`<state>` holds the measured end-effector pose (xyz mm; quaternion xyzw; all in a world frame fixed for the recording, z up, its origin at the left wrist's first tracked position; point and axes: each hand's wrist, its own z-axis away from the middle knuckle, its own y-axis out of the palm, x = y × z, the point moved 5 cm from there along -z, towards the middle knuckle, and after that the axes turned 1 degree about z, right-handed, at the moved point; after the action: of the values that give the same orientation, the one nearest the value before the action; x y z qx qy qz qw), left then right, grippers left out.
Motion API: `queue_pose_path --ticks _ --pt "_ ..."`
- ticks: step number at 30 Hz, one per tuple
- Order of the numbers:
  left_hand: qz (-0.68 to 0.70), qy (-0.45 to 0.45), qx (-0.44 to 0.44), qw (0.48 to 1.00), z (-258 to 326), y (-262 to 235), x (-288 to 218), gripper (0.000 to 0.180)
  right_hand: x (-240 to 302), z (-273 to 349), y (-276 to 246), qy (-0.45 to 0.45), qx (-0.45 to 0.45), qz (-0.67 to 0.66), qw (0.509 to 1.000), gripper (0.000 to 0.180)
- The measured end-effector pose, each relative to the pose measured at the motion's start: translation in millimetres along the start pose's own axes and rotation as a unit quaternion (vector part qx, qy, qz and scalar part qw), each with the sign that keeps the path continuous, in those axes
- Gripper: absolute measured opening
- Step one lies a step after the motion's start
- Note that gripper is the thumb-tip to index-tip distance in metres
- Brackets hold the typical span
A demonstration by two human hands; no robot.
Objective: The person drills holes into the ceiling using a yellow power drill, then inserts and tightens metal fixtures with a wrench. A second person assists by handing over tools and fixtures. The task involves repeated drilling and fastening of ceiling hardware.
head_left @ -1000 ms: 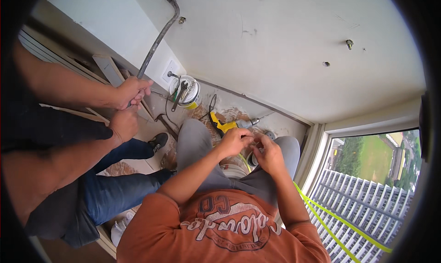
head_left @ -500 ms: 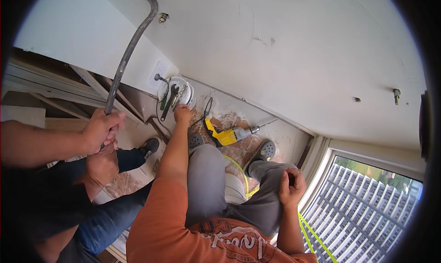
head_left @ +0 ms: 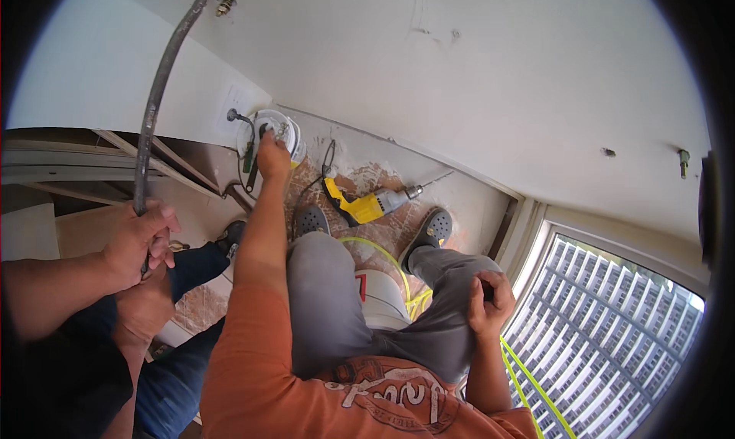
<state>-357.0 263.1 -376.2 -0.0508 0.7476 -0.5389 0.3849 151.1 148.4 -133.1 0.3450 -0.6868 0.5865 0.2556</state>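
Note:
My left hand (head_left: 273, 159) reaches into a white bucket (head_left: 294, 142) by the wall corner, fingers bunched together among the tools in it. What they pinch, if anything, is hidden. A dark wrench (head_left: 252, 178) hangs over the bucket's near rim, beside a green-handled tool (head_left: 248, 160). My right hand (head_left: 490, 305) rests on my right knee with curled fingers; a small dark spot shows between them, too small to name. On the dusty floor between bucket and feet lies a yellow and grey power drill (head_left: 375, 207) with a long bit, pointing right.
At left, another person's hands (head_left: 142, 244) grip a long dark bent bar (head_left: 159, 86). A black plug (head_left: 234, 115) sits in a wall socket. Anchor bolts (head_left: 684, 163) stick out of the white wall. Yellow-green straps (head_left: 536, 393) run by the window (head_left: 605, 324). A white pail (head_left: 381, 297) stands between my legs.
My left hand has moved from the bucket's near side up over its opening. The view has shifted, so most things sit further left. My right hand stays on the knee.

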Motion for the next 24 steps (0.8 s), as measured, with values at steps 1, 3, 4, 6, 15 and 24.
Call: queue_pose_path --ticks 1,3,4,6,15,24 --pt "0.002 0.028 0.056 0.998 -6.3 -3.6 -17.8 0.021 -3.6 4.0 0.0 0.007 0.004 0.010 1.000 0.012" --pt "-0.031 0.100 0.187 0.977 -15.9 1.6 -64.6 0.018 -7.6 3.8 -2.1 0.011 -0.013 -0.023 1.000 0.011" --pt "-0.028 0.100 0.186 0.977 -22.3 4.8 -81.5 0.018 -8.4 4.4 -2.8 0.019 -0.014 -0.025 0.999 0.010" --pt "-0.137 0.231 0.378 0.886 -6.6 39.2 -124.1 0.018 -8.9 2.2 -2.8 0.006 -0.020 -0.020 1.000 0.011" --pt "-0.047 0.163 0.496 0.852 174.0 173.8 -123.8 0.081 -4.2 0.4 -12.2 -0.001 0.003 0.033 0.999 0.011" --pt "-0.173 0.234 0.382 0.877 262.4 207.2 -56.4 0.077 19.4 -8.1 -6.2 -0.006 0.089 0.092 0.992 0.013"
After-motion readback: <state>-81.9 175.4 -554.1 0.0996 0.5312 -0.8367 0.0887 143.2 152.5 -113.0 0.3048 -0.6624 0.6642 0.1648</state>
